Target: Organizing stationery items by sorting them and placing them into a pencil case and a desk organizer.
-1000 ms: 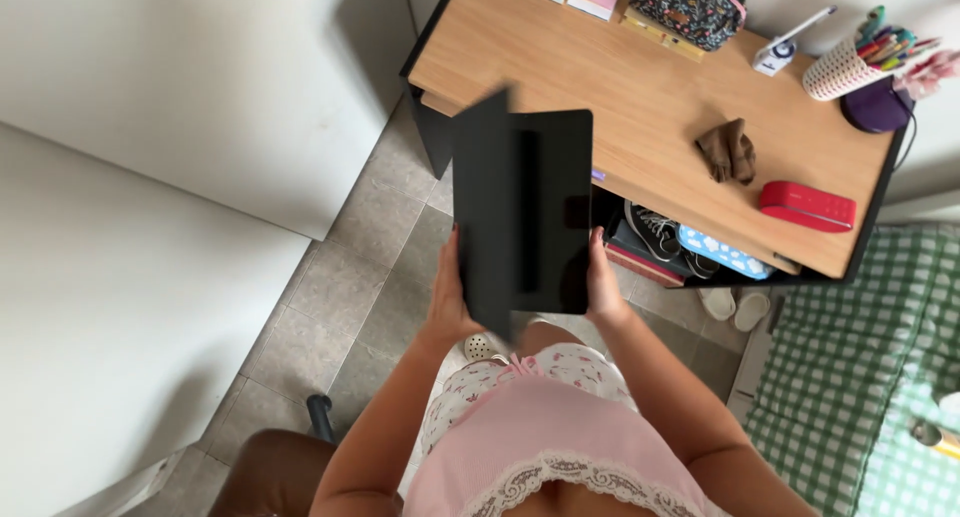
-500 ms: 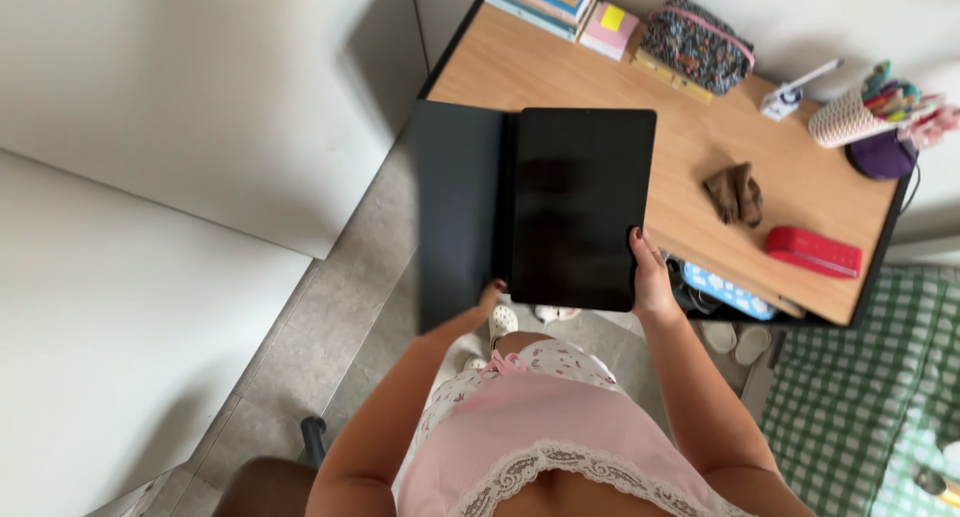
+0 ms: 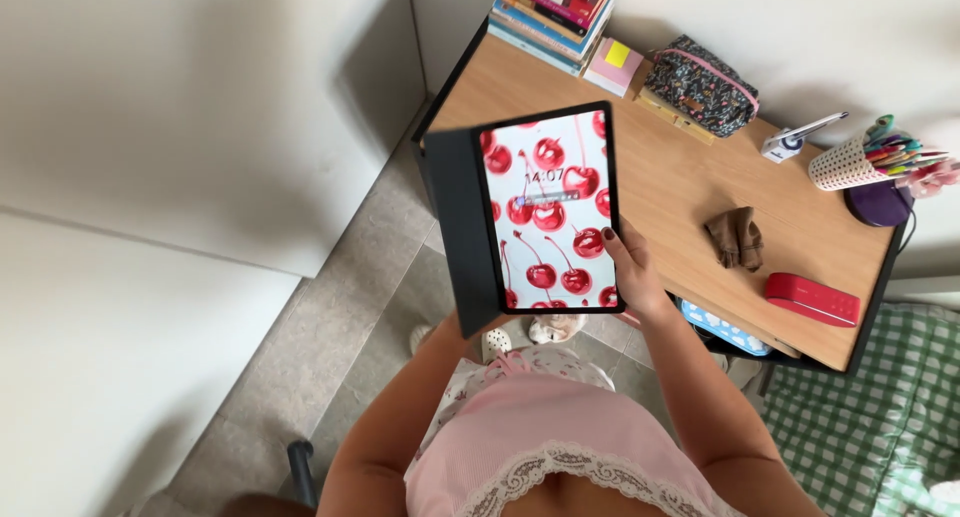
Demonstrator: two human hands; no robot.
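Grey floor tiles (image 3: 370, 307) run below a person standing at a wooden desk (image 3: 660, 197), with white cupboard fronts (image 3: 180, 107) on the left.

Nearest the camera, the right hand (image 3: 632, 267) grips the lower right edge of a tablet (image 3: 550, 212), thumb laid on the screen. The tablet stands in portrait, its long axis running from the person's body up toward the desk, the top leaning slightly left. Its lit screen faces the camera and shows red cherries on white. A dark cover (image 3: 462, 232) is folded open to the left of the screen, hinged along the long edge. The left hand is hidden behind this cover; only the forearm (image 3: 440, 352) shows reaching up under it, so its grasp cannot be told. The tablet is held in the air above the floor and the desk's near left corner, not resting on anything.

Farther on the desk lie a brown cloth (image 3: 735, 237) and a red case (image 3: 812, 299). At the back stand a stack of books (image 3: 555, 12), a flowered pouch (image 3: 700, 69) and a white cup of pens (image 3: 850, 162).
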